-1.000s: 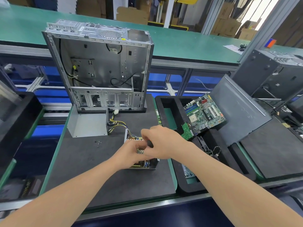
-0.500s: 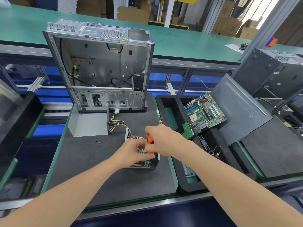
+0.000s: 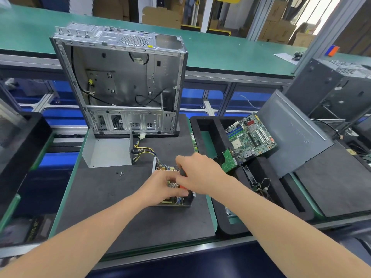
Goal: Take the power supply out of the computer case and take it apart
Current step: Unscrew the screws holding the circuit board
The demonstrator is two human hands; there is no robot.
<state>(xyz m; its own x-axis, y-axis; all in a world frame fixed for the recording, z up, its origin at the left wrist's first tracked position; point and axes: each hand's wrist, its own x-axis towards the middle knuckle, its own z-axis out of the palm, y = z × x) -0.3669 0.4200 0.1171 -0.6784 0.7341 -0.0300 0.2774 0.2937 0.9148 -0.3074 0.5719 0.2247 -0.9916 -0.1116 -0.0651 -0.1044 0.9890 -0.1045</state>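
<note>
- The power supply (image 3: 177,202) lies open on the counter's black mat (image 3: 112,207), before the upright computer case (image 3: 120,81) (grey cover (image 3: 108,151) nearby).
- Left grip (image 3: 158,190) curls onto the power supply.
- Right grip (image 3: 200,173) is clamped round an orange-and-black screwdriver (image 3: 183,187).

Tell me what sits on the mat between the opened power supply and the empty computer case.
In the head view, a bundle of yellow and black wires with a white plug lies there; a grey metal cover sits just left.
</note>
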